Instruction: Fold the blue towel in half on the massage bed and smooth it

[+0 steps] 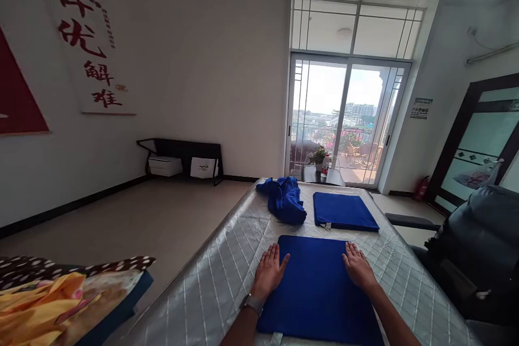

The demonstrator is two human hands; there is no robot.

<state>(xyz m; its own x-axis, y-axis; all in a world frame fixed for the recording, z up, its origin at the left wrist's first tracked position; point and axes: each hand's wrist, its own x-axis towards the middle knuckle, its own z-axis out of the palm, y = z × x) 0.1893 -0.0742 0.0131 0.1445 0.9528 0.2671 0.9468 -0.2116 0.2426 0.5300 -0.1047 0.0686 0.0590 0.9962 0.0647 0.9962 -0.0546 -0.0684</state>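
Flat on the quilted silver table cover (219, 281) lies a blue folded cloth (316, 286), with a pale tag at its near edge. My left hand (271, 267), a band at its wrist, rests on the cloth's left side with fingers stretched out. On the opposite side my right hand (359, 265) lies flat along the right edge, fingers extended. Neither hand grips anything. Beyond them sits a crumpled blue cloth (284, 200) at the far left. To its right is a neat folded blue stack (344, 211) with a small white tag.
Clothes or bedding with a yellow piece (44, 303) lie at the lower left. A dark chair (478, 238) stands close on the right. Past the far table edge are a small black table (322, 175) with a plant, and glass sliding doors (316, 102).
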